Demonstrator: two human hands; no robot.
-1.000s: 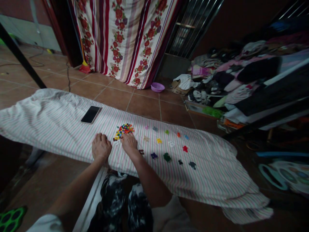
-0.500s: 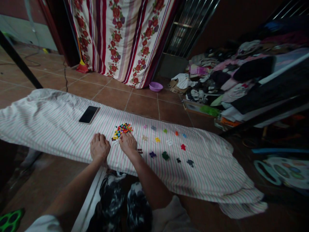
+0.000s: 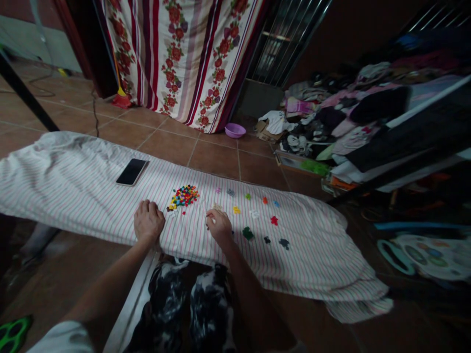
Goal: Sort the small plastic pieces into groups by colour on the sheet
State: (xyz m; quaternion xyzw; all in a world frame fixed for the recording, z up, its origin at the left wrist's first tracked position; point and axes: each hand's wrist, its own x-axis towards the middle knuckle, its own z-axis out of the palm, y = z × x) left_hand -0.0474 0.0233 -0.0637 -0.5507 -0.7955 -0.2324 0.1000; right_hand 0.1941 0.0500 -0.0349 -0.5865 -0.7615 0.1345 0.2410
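Observation:
My left hand rests on the striped cloth near its front edge, fingers lying on the fabric and nothing visible in them. To its right, my right hand is closed in a pinch just in front of the beige pieces; whatever is between its fingertips is too small to make out. A heap of tiny multicoloured beads or bricks lies between and beyond the hands, white pieces at its near edge. Small single-colour groups sit farther right, among them yellow, red and dark green.
A phone lies on the striped cloth at the left. Beyond are a floral curtain, a purple basin and a red broom. Piled clothes fill the right background.
My right hand has moved right, from the near edge of the heap to the beige group, now covering the brown and most of the purple pieces. My left hand stays in place.

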